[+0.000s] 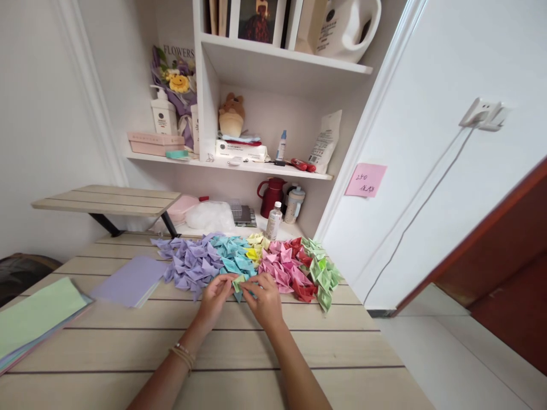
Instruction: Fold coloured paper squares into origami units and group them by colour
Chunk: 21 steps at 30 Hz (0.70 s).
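Note:
Between my fingertips is a small folded piece of light green paper (238, 283), held above the table just in front of the paper heap. My left hand (217, 296) pinches its left side. On its right side, my right hand (264, 299) grips it with closed fingers. Right behind both hands lie many folded paper pieces grouped by colour: purple (191, 263), blue (233, 250), yellow (255, 246), pink (280, 265), red (304, 290) and green (327, 279). My hands hide part of the blue and pink groups.
Purple paper sheets (130, 280) and a stack topped with green paper (40, 310) lie on the left of the slatted table (205, 356). A raised wooden stand (106, 199) is at the back left. A bottle (274, 221) and red jug (272, 196) stand behind the heap.

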Motion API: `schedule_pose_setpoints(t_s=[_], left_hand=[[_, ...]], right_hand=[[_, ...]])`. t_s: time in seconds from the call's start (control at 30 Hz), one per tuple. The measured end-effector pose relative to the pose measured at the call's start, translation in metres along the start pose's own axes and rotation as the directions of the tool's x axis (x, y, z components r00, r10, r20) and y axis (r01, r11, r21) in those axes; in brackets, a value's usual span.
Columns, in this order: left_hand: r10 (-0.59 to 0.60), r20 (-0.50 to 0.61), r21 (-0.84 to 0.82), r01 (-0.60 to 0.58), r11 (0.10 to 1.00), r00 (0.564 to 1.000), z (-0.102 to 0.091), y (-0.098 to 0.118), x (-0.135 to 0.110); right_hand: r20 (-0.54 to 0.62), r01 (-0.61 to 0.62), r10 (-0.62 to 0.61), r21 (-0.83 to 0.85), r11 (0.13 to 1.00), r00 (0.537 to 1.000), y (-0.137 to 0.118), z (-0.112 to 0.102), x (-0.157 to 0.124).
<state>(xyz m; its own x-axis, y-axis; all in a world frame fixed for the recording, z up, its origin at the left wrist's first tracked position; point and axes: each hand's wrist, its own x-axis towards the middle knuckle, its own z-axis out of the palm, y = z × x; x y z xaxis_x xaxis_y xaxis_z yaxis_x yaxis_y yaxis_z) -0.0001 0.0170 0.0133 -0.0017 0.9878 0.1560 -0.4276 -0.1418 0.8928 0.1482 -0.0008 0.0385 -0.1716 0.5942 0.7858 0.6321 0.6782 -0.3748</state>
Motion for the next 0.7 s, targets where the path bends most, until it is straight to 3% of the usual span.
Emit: schedule_pose_setpoints(t_s=[0.13, 0.37, 0.7], left_hand=[[0.006, 0.026, 0.032, -0.007, 0.999, 1.000, -0.002, -0.003, 0.001], [0.047, 0.059, 0.236, -0.060, 0.970, 0.997, 0.001, 0.003, 0.001], [0.257, -0.014, 0.412, -0.228, 0.882, 0.966, 0.004, -0.016, -0.005]], right_hand=[[0.010, -0.013, 0.013, 0.007, 1.000, 1.000, 0.000, 0.000, 0.001], [0.051, -0.115, 0.115, -0.001, 0.993, 0.992, 0.005, 0.003, -0.002], [0.080, -0.198, 0.201, -0.050, 0.979, 0.976, -0.006, 0.008, -0.002]])
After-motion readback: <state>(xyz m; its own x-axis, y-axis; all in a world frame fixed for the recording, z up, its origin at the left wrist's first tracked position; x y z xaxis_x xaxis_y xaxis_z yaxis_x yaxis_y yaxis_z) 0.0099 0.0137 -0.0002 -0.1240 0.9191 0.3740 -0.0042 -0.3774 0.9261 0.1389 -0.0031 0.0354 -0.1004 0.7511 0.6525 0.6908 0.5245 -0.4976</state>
